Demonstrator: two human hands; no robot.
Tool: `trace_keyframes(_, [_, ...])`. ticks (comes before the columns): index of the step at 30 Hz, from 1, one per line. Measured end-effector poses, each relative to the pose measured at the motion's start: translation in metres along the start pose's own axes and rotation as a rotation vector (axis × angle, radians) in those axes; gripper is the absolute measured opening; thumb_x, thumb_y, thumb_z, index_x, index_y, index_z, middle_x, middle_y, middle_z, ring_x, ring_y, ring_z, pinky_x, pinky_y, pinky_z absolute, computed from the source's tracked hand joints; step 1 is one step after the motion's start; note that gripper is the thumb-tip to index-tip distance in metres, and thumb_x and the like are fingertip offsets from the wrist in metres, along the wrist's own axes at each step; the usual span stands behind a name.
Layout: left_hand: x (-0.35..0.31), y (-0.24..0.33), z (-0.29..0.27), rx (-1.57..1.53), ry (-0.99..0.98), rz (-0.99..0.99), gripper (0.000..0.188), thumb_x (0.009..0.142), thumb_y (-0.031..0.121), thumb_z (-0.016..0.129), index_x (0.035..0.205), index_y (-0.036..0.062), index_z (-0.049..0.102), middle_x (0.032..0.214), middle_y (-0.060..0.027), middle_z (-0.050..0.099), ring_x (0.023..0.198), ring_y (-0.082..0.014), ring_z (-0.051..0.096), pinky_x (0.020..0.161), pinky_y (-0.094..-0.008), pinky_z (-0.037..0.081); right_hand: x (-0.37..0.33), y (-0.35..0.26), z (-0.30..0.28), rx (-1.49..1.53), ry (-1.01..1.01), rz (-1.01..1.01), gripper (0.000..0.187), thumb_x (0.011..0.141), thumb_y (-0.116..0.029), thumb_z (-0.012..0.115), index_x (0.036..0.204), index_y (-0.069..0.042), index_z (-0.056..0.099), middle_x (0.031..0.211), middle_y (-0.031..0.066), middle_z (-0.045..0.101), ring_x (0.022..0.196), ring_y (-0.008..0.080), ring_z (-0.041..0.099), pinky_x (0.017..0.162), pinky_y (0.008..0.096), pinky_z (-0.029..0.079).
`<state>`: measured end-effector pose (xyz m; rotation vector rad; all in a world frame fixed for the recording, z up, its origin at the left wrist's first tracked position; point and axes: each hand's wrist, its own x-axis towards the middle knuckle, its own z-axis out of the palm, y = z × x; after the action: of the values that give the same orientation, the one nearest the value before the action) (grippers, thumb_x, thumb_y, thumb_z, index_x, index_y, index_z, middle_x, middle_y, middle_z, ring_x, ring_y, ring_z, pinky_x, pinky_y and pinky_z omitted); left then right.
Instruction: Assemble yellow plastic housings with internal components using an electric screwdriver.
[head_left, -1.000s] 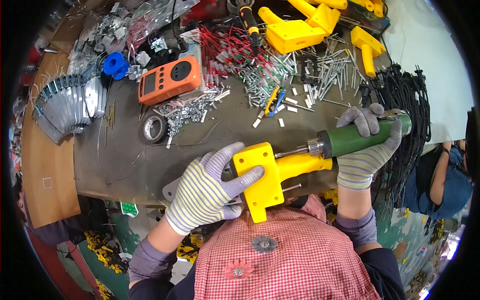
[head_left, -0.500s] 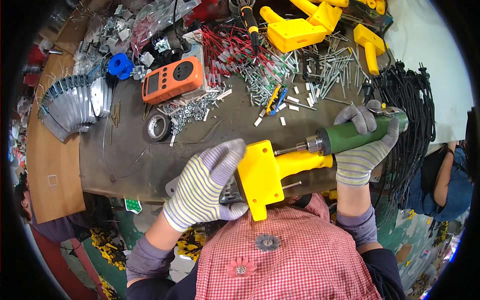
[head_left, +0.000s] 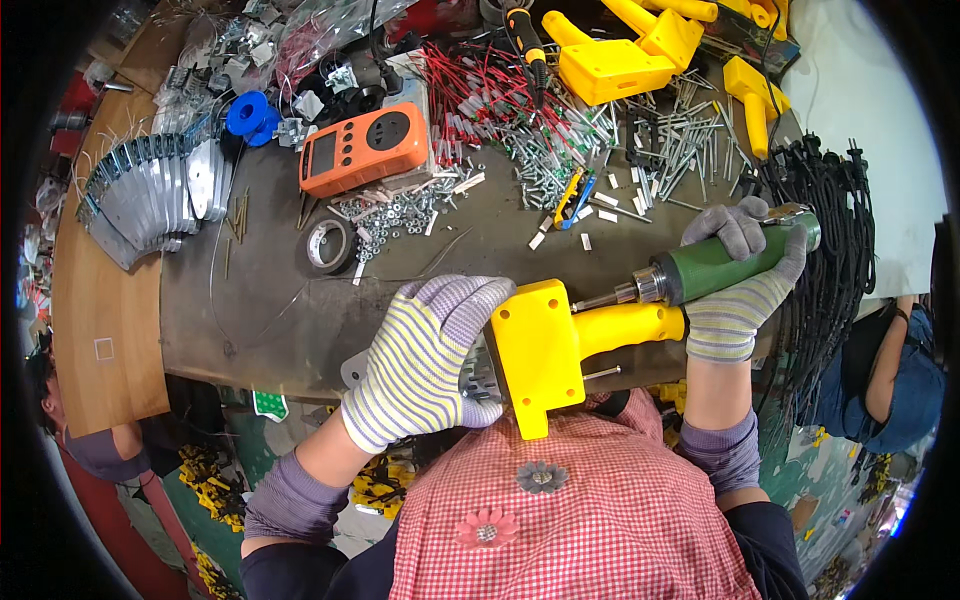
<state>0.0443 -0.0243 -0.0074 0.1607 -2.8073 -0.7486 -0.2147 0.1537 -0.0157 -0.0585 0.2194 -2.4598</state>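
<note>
My left hand (head_left: 425, 360), in a striped work glove, grips a yellow plastic housing (head_left: 545, 345) with a handle-like arm pointing right, held at the near edge of the dark workbench (head_left: 270, 300). My right hand (head_left: 735, 290), also gloved, is closed around a green-handled electric screwdriver (head_left: 725, 262). Its metal bit points left and meets the top right of the yellow housing. A metal bracket shows just behind the left fingers.
The bench holds an orange meter (head_left: 362, 148), a tape roll (head_left: 328, 245), heaps of screws and nuts (head_left: 400, 210), red wires (head_left: 480, 95), more yellow housings (head_left: 610, 65), a blue spool (head_left: 246, 112), stacked metal plates (head_left: 150, 195) and black cables (head_left: 825, 220). Another person sits at right (head_left: 890, 370).
The yellow housing has turned slightly in my left hand and the left fingers have curled further over its top. The screwdriver stays at the housing.
</note>
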Motion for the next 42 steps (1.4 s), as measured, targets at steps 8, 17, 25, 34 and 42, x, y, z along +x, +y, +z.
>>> trace_keyframes(8, [0.001,0.005,-0.002,0.002,-0.008,-0.012,0.099,0.054,0.049,0.084,0.137,0.0066,0.051,0.127,-0.0155,0.058,0.117,-0.0359,0.056,0.104,-0.0483,0.040,-0.001,0.002,-0.002,0.040,-0.017,-0.002,0.041,0.087,-0.047,0.067,0.092,-0.009,0.055,0.061,-0.0063,0.033,0.052,0.0098,0.034,0.083,0.0317,0.048])
trace_keyframes(17, [-0.002,0.006,0.002,0.045,-0.001,-0.019,0.100,0.055,0.047,0.084,0.139,0.0066,0.049,0.132,-0.0154,0.055,0.119,-0.0361,0.054,0.106,-0.0475,0.040,-0.003,0.003,-0.002,0.030,-0.023,-0.023,0.045,0.085,-0.056,0.067,0.093,-0.013,0.056,0.060,-0.0072,0.035,0.051,0.0095,0.033,0.077,0.0325,0.043])
trace_keyframes(25, [-0.002,0.005,0.003,0.060,0.016,-0.035,0.098,0.054,0.048,0.084,0.136,0.0048,0.051,0.128,-0.0165,0.058,0.116,-0.0358,0.057,0.104,-0.0465,0.042,-0.020,-0.030,0.009,-0.160,-0.106,-0.075,0.039,0.088,-0.046,0.069,0.099,-0.011,0.055,0.063,-0.0074,0.034,0.058,0.0092,0.035,0.082,0.0327,0.042])
trace_keyframes(34, [-0.003,0.005,0.004,0.109,0.037,-0.022,0.098,0.054,0.049,0.083,0.136,0.0046,0.051,0.128,-0.0170,0.059,0.115,-0.0368,0.058,0.101,-0.0467,0.043,-0.061,-0.046,-0.016,-0.065,-0.111,-0.067,0.045,0.092,-0.045,0.065,0.108,-0.003,0.058,0.062,-0.0051,0.032,0.059,0.0111,0.035,0.087,0.0298,0.042])
trace_keyframes(42, [-0.002,0.005,0.005,0.086,0.029,-0.037,0.097,0.054,0.047,0.083,0.135,0.0043,0.052,0.127,-0.0170,0.059,0.114,-0.0369,0.058,0.101,-0.0466,0.044,-0.064,-0.034,-0.015,-0.040,-0.104,-0.028,0.045,0.091,-0.047,0.065,0.104,-0.005,0.057,0.064,-0.0053,0.033,0.058,0.0100,0.034,0.085,0.0296,0.042])
